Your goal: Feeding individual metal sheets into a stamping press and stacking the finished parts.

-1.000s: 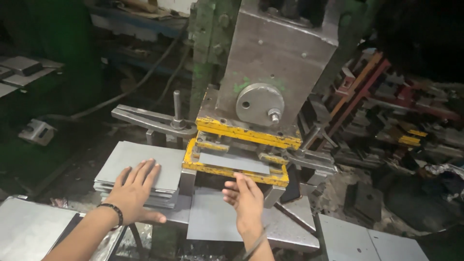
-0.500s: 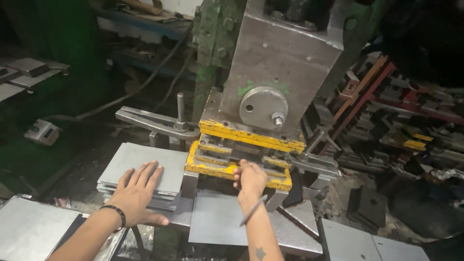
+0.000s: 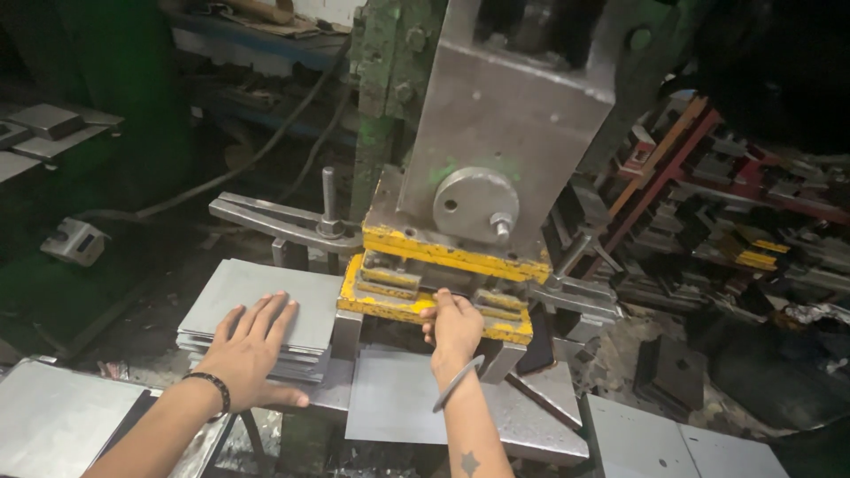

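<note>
At twelve o'clock of the flat grey steel sheet (image 3: 398, 407), the right hand (image 3: 456, 323) has pushed forward into the yellow-framed press die (image 3: 443, 288), its grip hidden, while the left hand (image 3: 252, 341) stays splayed open on the stack of grey metal plates (image 3: 257, 296).

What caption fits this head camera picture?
Left hand flat on a sheet stack; right hand reaching into a yellow press die.

A black cable (image 3: 257, 155) trails across the dark floor; red racks (image 3: 708, 177) of metal parts stand at right.
</note>
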